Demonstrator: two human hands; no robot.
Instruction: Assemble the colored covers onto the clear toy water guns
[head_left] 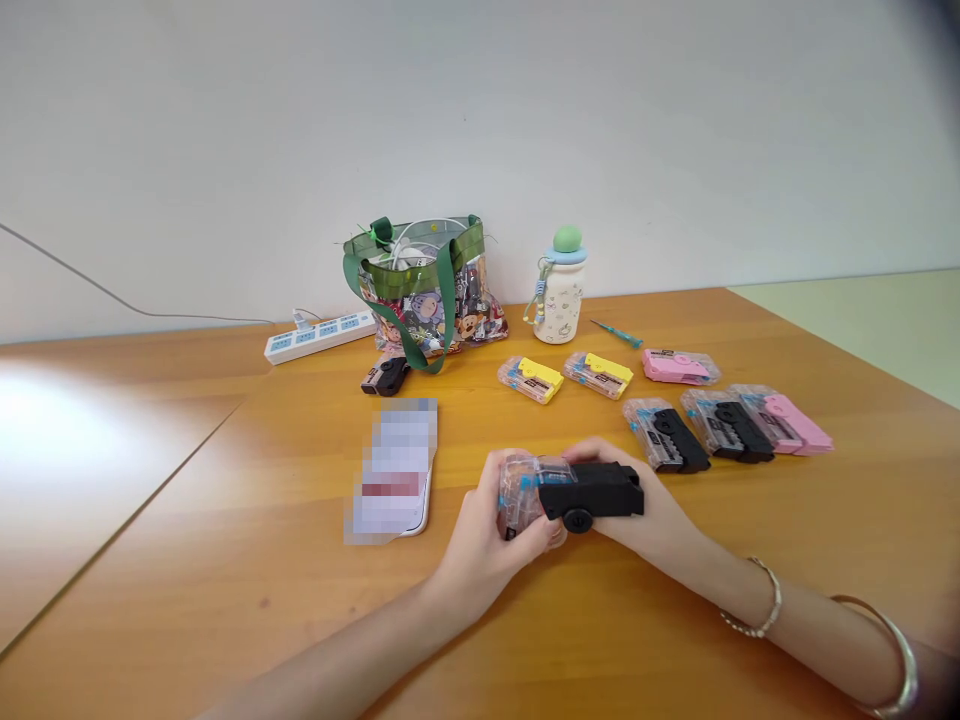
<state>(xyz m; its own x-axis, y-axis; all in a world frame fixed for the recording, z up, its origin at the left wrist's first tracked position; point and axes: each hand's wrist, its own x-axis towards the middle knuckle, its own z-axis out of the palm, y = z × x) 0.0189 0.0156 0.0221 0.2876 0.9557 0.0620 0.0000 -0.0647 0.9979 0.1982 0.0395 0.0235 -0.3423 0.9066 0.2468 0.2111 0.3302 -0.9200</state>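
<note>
My left hand (480,530) is wrapped round the clear end of a clear-and-black plastic device (592,490) with blue bits inside and a small black wheel on its lower side. The thumb presses along the near side. Behind the device's black end is my right hand (637,510), closed against its far side, most of its fingers hidden. The device is held just above the wooden table (570,640). Two similar black devices (667,437) (727,425) lie to the right, beside a pink one (787,420).
Farther back lie two yellow devices (531,378) (598,374), another pink one (680,366) and a teal screwdriver (619,333). A bottle (560,300), a bag (427,300) and a power strip (322,337) stand near the wall. At left are a phone (394,470) and a small black device (386,376).
</note>
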